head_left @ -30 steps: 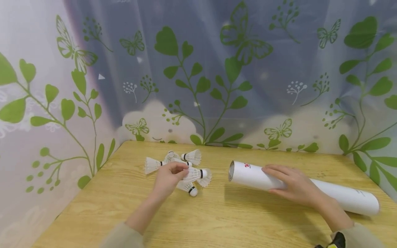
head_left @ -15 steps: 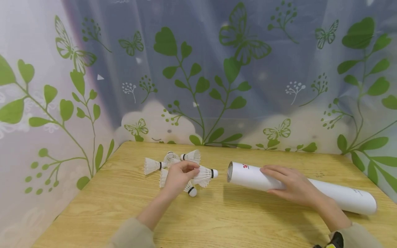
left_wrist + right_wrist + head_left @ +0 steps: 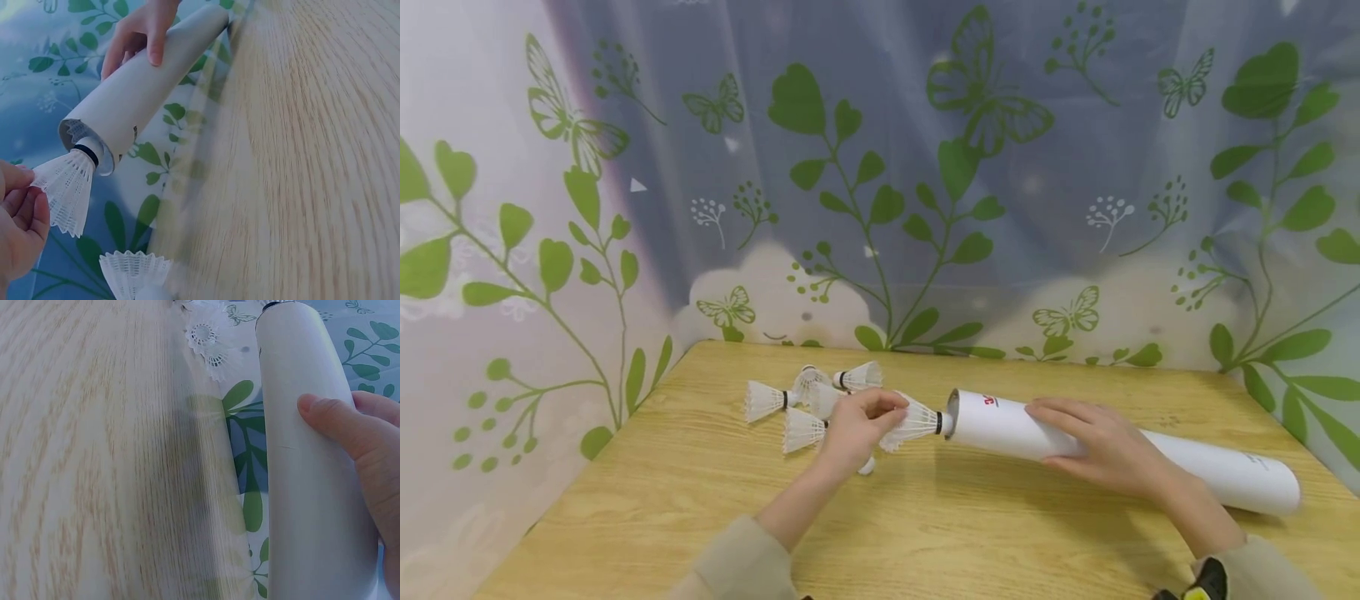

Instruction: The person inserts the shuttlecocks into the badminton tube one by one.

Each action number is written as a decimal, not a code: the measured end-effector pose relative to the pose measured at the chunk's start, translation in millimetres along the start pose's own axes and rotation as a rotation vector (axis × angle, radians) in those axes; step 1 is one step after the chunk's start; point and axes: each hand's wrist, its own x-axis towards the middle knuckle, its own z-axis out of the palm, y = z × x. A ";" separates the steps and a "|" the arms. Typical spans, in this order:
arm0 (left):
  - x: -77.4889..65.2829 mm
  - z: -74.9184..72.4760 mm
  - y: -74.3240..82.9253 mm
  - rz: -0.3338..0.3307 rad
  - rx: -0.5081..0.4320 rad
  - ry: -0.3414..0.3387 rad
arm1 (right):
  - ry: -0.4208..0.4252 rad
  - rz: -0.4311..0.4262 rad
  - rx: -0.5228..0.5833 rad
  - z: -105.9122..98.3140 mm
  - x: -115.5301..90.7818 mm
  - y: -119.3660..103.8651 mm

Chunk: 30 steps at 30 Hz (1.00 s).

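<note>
Head: our left hand [image 3: 855,435] has brought one pinched shuttlecock [image 3: 916,420] rightward to one tube [image 3: 1003,427]; we count at least six more shuttlecocks [image 3: 763,402] on the table [image 3: 647,508]. Left wrist: the cork [image 3: 94,145] sits at the tube's mouth. Right wrist: our right hand [image 3: 356,431] grips the tube.

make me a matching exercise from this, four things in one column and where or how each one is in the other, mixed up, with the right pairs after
Things:
1. left hand
2. right hand
3. held shuttlecock
4. backdrop

Places and states:
A. cork end at the open mouth of the white tube
B. printed with green leaves and butterflies
C. pinching a flared white skirt near its edge
D. gripping the tube from above, part way along it

Right pairs: 1-C, 2-D, 3-A, 4-B
</note>
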 end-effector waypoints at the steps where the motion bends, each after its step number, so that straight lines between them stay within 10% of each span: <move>1: 0.3 1.6 -0.4 0.003 -0.004 0.001 | 0.000 -0.002 0.004 0.0 0.3 -0.1; 30: 13.3 45.4 -8.1 -0.038 -0.092 0.045 | -0.017 0.016 -0.011 1.1 0.9 -1.4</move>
